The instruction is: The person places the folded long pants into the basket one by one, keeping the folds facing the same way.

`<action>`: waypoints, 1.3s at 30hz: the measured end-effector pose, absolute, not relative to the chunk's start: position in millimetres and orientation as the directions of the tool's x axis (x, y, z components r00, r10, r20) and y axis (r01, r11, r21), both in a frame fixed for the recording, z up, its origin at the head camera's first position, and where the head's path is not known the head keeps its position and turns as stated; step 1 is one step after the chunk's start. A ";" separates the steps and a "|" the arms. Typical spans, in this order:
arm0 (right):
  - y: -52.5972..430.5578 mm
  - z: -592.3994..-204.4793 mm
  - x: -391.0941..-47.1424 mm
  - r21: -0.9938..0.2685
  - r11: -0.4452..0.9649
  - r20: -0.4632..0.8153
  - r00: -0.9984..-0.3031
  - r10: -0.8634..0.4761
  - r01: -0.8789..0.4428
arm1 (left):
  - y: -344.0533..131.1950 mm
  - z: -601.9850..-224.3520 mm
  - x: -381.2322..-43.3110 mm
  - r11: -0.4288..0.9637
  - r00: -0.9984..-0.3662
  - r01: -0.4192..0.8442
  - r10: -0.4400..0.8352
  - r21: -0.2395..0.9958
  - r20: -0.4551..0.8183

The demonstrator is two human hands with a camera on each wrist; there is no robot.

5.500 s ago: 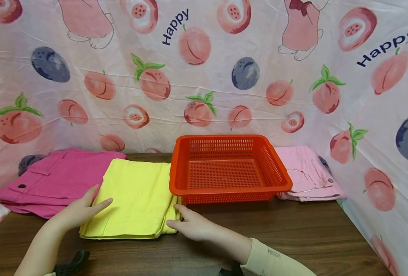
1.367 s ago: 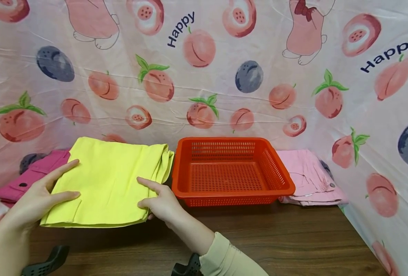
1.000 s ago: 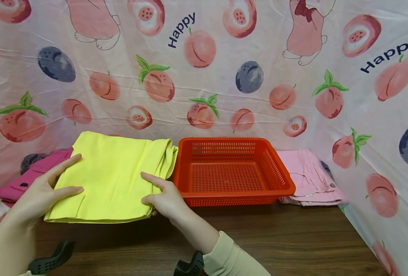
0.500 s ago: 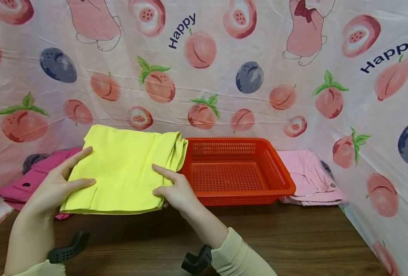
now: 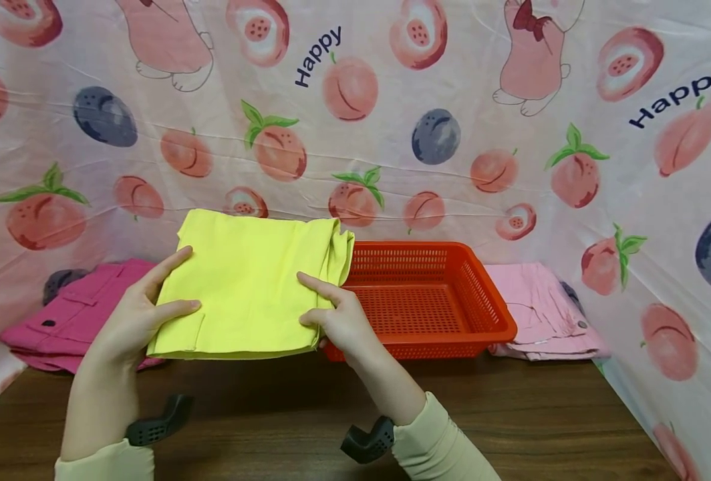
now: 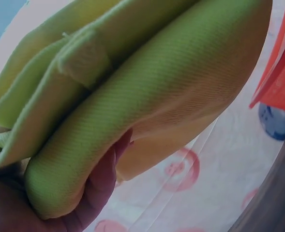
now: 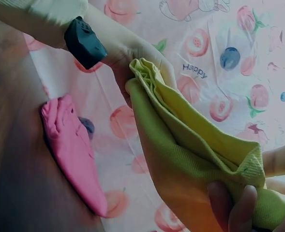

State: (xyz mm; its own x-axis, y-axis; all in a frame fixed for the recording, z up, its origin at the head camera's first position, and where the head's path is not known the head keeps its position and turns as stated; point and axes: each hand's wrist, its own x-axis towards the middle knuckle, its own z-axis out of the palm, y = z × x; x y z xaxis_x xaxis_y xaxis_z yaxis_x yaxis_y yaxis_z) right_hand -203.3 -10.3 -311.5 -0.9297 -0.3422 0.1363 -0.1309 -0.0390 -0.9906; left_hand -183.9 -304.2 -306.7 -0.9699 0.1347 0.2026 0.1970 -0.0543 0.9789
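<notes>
Cloth [image 5: 244, 287], yellow, grasped by left hand [image 5: 131, 324] and right hand [image 5: 349, 327], has risen rightward, hiding more of the basket [image 5: 430, 338].

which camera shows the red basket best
The head view: most of the red basket shows, yellow cloth hiding its left end. The left wrist view catches only a piece, upper right; the right wrist view, none.

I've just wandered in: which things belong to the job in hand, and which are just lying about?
Seemingly in the job:
yellow cloth, held by left fingers and right fingers
basket, partly behind the cloth

Perhaps just lying about, untouched:
magenta cloth
pale pink cloth
</notes>
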 end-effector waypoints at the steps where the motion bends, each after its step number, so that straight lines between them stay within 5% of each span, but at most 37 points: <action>1: -7.3 -310.5 -204.3 -0.991 -0.044 0.135 -0.932 -0.336 -0.127 | -300.2 -306.2 -185.0 -0.042 -0.971 0.199 0.129 0.979 0.203; 39: 83.5 -292.4 -220.5 -0.990 -0.109 0.108 -0.975 -0.195 -0.088 | -199.4 -304.8 -213.9 -0.177 -0.960 0.220 0.138 0.959 0.246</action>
State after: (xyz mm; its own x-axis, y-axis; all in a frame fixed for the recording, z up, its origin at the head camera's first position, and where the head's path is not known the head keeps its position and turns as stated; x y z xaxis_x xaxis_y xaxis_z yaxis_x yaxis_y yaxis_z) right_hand -220.5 83.5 -292.4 -0.9749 -0.1946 0.1080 -0.0878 -0.1093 -0.9901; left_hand -213.9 -199.4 -304.8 -0.9595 0.1379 0.2456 0.2201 -0.1772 0.9593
